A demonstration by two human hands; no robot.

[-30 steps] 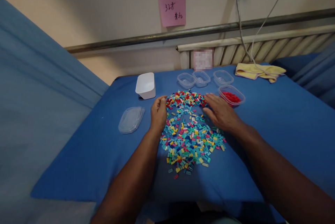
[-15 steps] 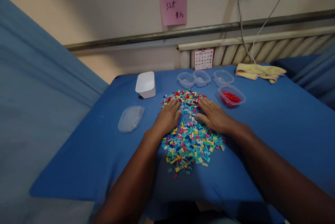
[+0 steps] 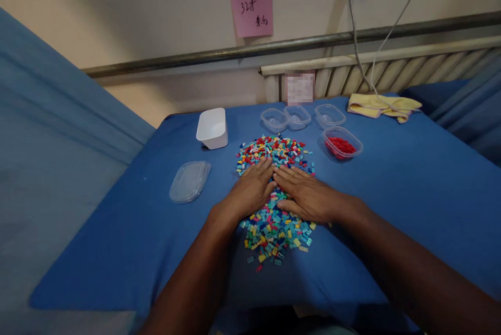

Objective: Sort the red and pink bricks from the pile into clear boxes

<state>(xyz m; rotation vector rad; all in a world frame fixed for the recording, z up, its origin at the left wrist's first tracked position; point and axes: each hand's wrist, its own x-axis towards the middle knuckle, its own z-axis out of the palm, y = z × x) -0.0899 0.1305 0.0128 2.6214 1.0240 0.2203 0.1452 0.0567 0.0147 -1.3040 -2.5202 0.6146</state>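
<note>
Many small toy building bricks [image 3: 274,230] in red, yellow, teal, blue and pink lie loose on a blue-covered table [image 3: 117,251]. Both hands rest palm down across the middle of the pile. My left hand [image 3: 254,186] lies flat with its fingers stretched forward. My right hand [image 3: 305,194] is also flat, its fingertips close to those of the left. Bricks show beyond the fingertips and between the wrists, while those beneath the palms are hidden. A clear plastic tub [image 3: 343,143] holding red bricks stands beyond the right hand.
A white bin [image 3: 212,129] stands at the back left, with clear lids [image 3: 190,182] in front of it. Several clear tubs [image 3: 330,116] line the back, beside a yellow cloth [image 3: 383,106] crossed by a cable. Blue curtains [image 3: 58,142] hang on the left.
My hands have come closer together and drawn back towards me over the bricks. More of the far part of the pile shows. The view has shifted slightly.
</note>
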